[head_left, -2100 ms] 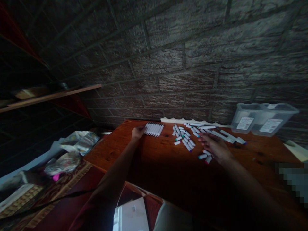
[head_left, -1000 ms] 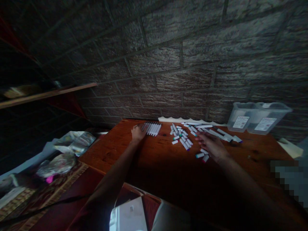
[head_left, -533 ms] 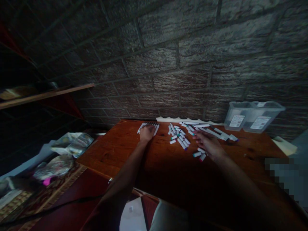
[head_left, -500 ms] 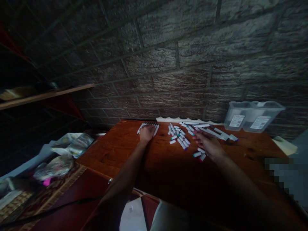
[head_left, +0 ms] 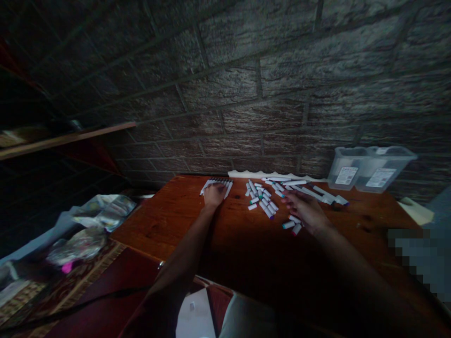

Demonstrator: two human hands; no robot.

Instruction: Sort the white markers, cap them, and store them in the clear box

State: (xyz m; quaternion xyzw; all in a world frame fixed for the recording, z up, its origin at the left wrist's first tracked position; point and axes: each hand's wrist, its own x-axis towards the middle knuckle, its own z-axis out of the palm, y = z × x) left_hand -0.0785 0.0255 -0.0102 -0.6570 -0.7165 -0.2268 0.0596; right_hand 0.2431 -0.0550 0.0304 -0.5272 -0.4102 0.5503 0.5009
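Observation:
On the wooden table, my left hand (head_left: 214,194) lies over a row of white markers (head_left: 229,188) with dark tips, laid side by side. Its fingers are bent down among the markers, and what they grip is hidden. My right hand (head_left: 305,210) hovers over the right side of the table, palm turned left, fingers loosely curled and apart, nothing visible in them. Left of it lies a loose heap of short white marker caps (head_left: 268,207) with coloured ends. A few more caps (head_left: 289,225) sit just below its fingers.
Several loose white markers (head_left: 326,193) lie behind my right hand. A white wavy-edged strip (head_left: 246,174) runs along the brick wall. Two clear plastic bins (head_left: 374,170) stand at the back right of the table (head_left: 151,220). Plastic bags (head_left: 79,244) lie at the left.
My left hand has moved right, from the left end of the marker row onto its middle, and now covers several markers. My right hand stays near the caps. The view has shifted slightly.

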